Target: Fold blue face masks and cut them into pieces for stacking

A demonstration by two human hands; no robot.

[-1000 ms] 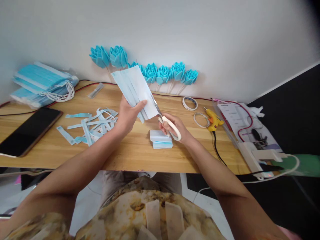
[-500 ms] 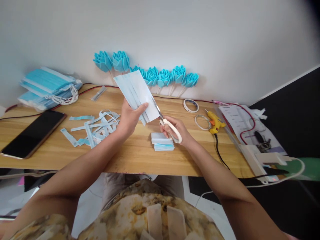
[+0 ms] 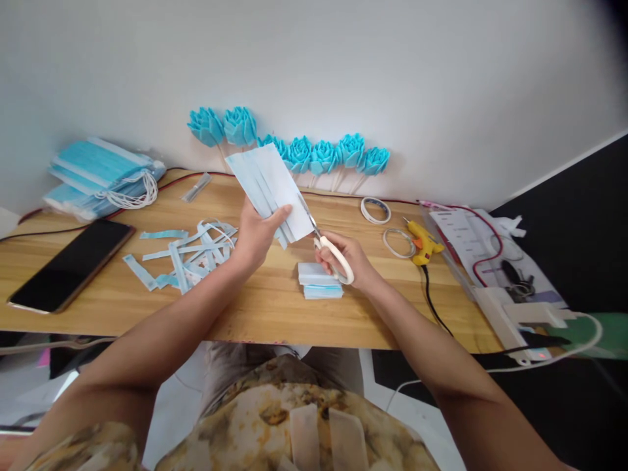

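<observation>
My left hand [image 3: 262,230] grips a pale blue and white face mask [image 3: 275,186] by its lower left part, thumb on top, holding it tilted above the table. It has no ear loops that I can see. Closed round the white handles of a pair of scissors [image 3: 336,257] is my right hand [image 3: 350,256]. The scissor blades lie along the mask's right edge. Below, a small stack of folded mask pieces [image 3: 321,288] rests on the table. Cut blue and white strips [image 3: 184,252] lie heaped to the left of my left hand.
Blue flowers on sticks [image 3: 300,154] lean along the wall. A mask pile [image 3: 98,167] and a phone [image 3: 73,265] lie left. Tape rolls [image 3: 375,210], a yellow glue gun [image 3: 424,243] with its cord, papers [image 3: 471,229] and a power strip [image 3: 510,320] occupy the right.
The view has shifted slightly, so the scene sits a little lower. Both hands keep their hold on the mask and scissors, almost unmoved.
</observation>
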